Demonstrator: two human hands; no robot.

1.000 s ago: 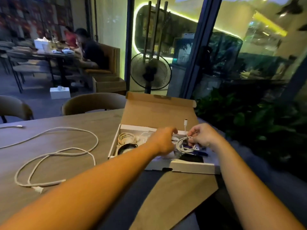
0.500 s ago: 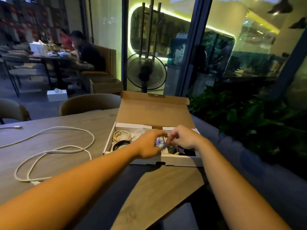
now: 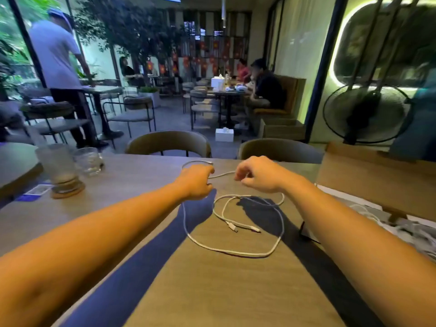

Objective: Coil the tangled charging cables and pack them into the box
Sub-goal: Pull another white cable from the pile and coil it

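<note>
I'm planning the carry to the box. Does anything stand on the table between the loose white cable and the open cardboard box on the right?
Nothing visible does. The loose white charging cable lies on the wooden table, the open brown cardboard box right of it; only the person's right forearm crosses above that stretch.

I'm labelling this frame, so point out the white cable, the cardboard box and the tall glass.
white cable (image 3: 232, 227), head view, a plug end lying on the table.
cardboard box (image 3: 377, 182), head view, inside of its raised lid.
tall glass (image 3: 59, 166), head view, its side wall.
</note>
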